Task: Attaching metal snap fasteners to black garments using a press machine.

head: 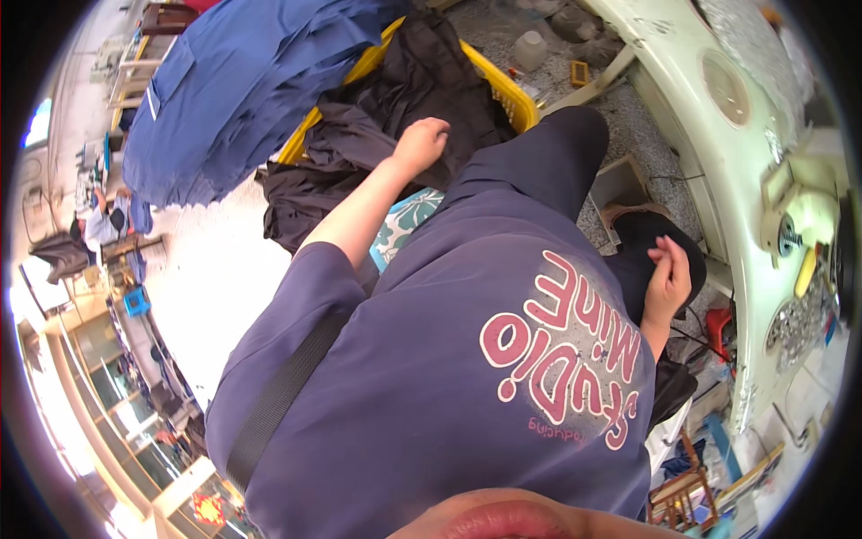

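Observation:
My left hand (pixel 423 145) is over dark brown-black cloth (pixel 431 81) heaped in a yellow plastic basket (pixel 502 84). Its fingers are curled, and whether they pinch any cloth cannot be told. Above my right thigh, near the pale green machine table, my right hand (pixel 668 279) has its fingers loosely bent and slightly apart, with nothing in them. A large pile of blue cloth (pixel 236 87) lies beyond the basket to the left. Part of a teal and white leaf-patterned cloth or cushion (pixel 407 226) shows beneath my left forearm.
The pale green table (pixel 717 188) curves along the right, bearing a sewing machine part with a handwheel (pixel 788 236) and a dish of small metal parts (pixel 791 330). A plastic bottle (pixel 531 50) stands on the floor beyond the basket. Another person (pixel 104 222) is far left.

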Tool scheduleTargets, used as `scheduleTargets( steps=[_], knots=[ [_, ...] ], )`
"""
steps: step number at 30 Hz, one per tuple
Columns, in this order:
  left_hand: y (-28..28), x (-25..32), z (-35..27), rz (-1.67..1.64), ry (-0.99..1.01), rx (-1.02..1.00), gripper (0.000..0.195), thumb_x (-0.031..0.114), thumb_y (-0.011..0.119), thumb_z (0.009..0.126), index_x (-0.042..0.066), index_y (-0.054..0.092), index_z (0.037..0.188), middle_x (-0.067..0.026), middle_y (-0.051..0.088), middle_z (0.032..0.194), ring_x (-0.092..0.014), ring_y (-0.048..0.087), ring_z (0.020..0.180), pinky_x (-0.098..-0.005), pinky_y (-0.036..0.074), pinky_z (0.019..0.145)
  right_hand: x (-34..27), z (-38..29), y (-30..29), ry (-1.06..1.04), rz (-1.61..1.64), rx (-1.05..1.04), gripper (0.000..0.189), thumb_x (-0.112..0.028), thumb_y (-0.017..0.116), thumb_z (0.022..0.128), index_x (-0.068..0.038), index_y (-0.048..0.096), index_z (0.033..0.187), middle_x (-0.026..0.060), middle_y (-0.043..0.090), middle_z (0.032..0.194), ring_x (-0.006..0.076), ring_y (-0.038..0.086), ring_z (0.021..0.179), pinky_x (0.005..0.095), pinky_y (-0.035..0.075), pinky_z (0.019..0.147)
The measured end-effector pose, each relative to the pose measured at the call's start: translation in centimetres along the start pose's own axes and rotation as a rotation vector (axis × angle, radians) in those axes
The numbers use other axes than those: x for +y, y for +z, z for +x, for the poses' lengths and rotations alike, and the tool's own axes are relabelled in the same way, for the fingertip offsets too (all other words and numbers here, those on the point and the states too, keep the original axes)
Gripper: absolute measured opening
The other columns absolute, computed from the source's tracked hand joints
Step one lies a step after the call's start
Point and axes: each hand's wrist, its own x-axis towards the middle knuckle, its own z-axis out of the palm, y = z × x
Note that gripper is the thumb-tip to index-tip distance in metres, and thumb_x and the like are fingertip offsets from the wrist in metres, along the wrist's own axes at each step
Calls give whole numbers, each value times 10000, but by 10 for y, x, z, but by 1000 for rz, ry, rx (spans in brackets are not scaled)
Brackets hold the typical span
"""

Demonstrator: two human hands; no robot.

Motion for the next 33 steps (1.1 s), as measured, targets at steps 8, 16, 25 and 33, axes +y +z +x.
scheduleTargets(
  steps=[8,16,25,33],
  knots=[
    [27,-34,47,71,-248,-537,264,222,601,870,53,674,1060,-183,674,1054,-346,634,1022,-432,503,868,-14,45,52,-37,27,-269,254,87,483,913,14,631,1105,100,663,987,143,632,770,252,505,728],
    [70,-81,147,703,160,-277,435,117,427,925,118,508,1353,-58,527,1385,-236,343,1403,-492,194,1158,-14,26,55,82,-37,-269,256,115,506,860,13,630,1060,114,654,904,167,644,720,267,524,662],
    [-13,-99,167,639,249,-539,176,271,629,882,128,684,969,-74,664,955,-262,590,1077,-500,298,1100,-8,37,65,153,59,-240,208,79,505,892,20,633,1044,105,659,896,161,649,718,269,525,664],
    [-175,27,116,401,418,-282,212,266,597,914,60,601,862,-157,621,740,-362,622,741,-438,497,629,-62,130,142,-99,216,-536,237,-38,555,917,-15,614,1146,96,658,992,178,656,866,282,516,773]
  ],
)
